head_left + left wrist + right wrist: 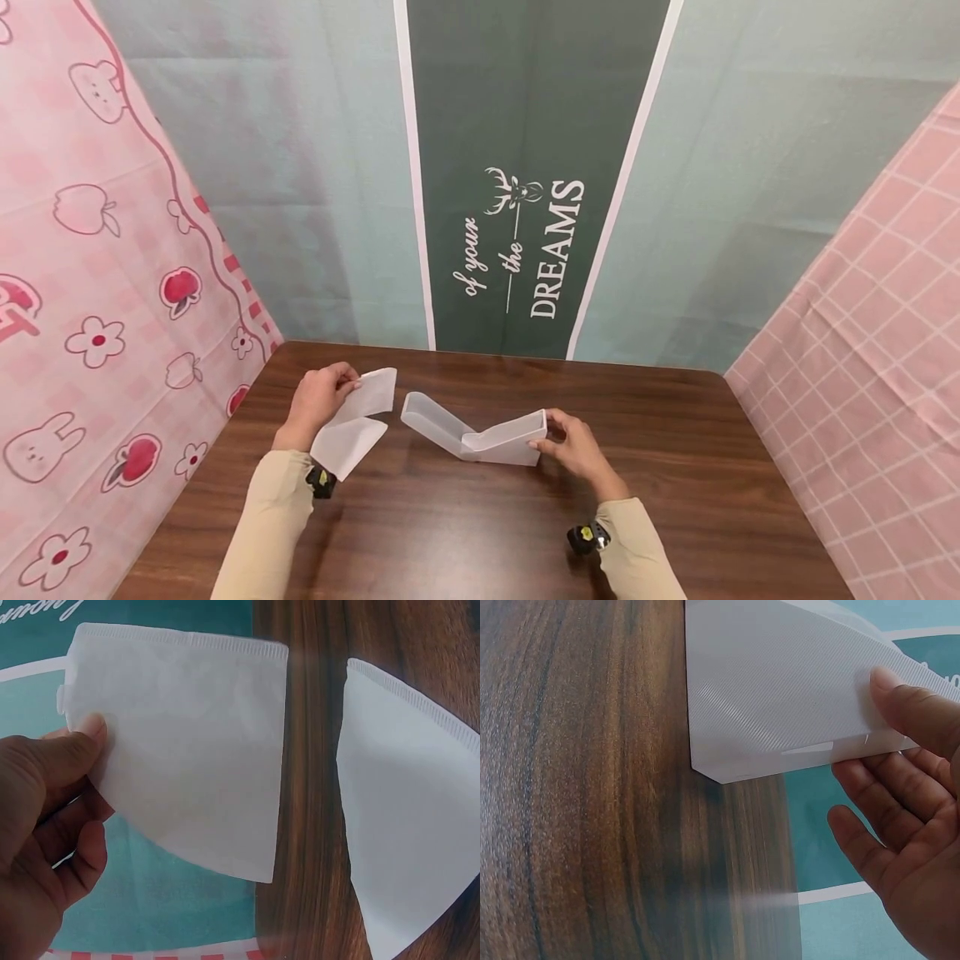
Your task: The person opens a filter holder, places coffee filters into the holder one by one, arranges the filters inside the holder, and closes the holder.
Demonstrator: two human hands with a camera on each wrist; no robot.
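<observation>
My left hand (315, 404) pinches a white paper coffee filter (187, 742) by its edge, thumb on the near face. The filter has a crimped seam along its top in the left wrist view. A second coffee filter (348, 446) lies on the table just below it, apart from the fingers. On the right, my right hand (576, 450) grips the end of a translucent plastic box (510, 446) between thumb and fingers. Its hinged lid (435, 421) is swung open to the left. In the right wrist view the box's ribbed side (780, 690) shows under the thumb.
Everything sits on a dark wood-grain table (450, 533). A green and teal cloth (525, 100) hangs along its back edge. Pink patterned cloths (97, 275) stand at the left and right sides.
</observation>
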